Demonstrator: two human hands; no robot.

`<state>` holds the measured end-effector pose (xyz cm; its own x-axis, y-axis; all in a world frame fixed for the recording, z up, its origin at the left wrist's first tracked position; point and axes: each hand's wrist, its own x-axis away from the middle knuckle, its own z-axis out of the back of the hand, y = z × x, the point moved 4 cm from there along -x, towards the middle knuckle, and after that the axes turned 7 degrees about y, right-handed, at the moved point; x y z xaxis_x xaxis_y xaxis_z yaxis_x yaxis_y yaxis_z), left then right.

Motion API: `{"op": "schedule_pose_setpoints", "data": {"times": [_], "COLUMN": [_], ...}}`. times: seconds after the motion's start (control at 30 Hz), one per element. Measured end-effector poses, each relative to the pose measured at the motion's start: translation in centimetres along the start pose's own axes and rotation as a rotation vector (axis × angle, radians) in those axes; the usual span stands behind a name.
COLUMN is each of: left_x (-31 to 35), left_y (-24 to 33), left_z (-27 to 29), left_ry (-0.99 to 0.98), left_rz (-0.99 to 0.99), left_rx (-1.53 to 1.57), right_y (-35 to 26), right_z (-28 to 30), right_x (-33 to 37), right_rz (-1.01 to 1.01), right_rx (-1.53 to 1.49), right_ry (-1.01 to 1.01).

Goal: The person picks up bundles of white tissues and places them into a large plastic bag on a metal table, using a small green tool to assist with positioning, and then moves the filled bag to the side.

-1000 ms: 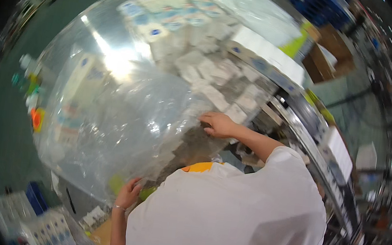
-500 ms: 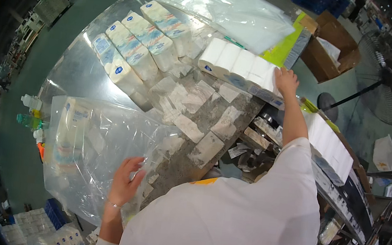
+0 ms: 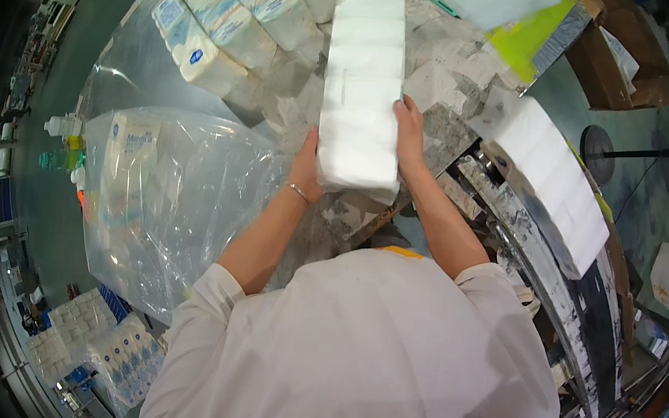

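Observation:
A long white pack of tissue rolls (image 3: 362,97) is between my two hands above the worktable, its length running away from me. My left hand (image 3: 307,166) presses on its near left side. Against the right side, a bit farther along, lies my right hand (image 3: 409,135), thumb toward the top. Several similar packs (image 3: 236,20) with blue and orange print lie side by side at the table's far left. Left of my left forearm, a large clear plastic bag (image 3: 193,218) lies spread, with a printed pack (image 3: 130,153) in it.
At the right, another white pack (image 3: 555,189) sits on a curved conveyor (image 3: 596,338) beside the table. Worn tape patches cover the metal tabletop (image 3: 440,81). Plastic sheets (image 3: 490,0) lie at the back. Beyond stand a cardboard box (image 3: 638,74) and a fan base (image 3: 598,144).
The white pack has moved from the table's right edge to in front of me and turned lengthwise. My left hand has left the plastic bag and joined my right on the pack.

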<state>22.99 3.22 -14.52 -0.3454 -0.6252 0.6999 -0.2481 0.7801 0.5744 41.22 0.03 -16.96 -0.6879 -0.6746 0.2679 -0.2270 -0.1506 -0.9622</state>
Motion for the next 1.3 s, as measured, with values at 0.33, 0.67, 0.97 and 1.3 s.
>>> {"op": "schedule_pose_setpoints", "data": {"times": [0.33,0.67,0.97,1.3], "left_x": [10.6,29.6,30.9,26.8], "left_y": [3.2,7.5,-4.5,12.0], "left_z": [-1.5,15.3,27.8,34.1], "left_ry": [-0.192,0.489,0.740,0.874], "left_rz": [0.167,-1.088,-0.852,-0.621], "left_rx": [-0.133,-1.208,-1.829,-0.665], "right_y": [-7.2,-9.3,-7.0,-13.6], "right_z": [-0.6,6.2,3.2,-9.2], "right_x": [8.9,14.8,15.0,25.1], "right_rz": [-0.622,-0.506,-0.425,-0.540], "right_rx": [-0.355,-0.302,0.360,0.431], "right_ry": [-0.456,-0.523,-0.896,-1.411]}}
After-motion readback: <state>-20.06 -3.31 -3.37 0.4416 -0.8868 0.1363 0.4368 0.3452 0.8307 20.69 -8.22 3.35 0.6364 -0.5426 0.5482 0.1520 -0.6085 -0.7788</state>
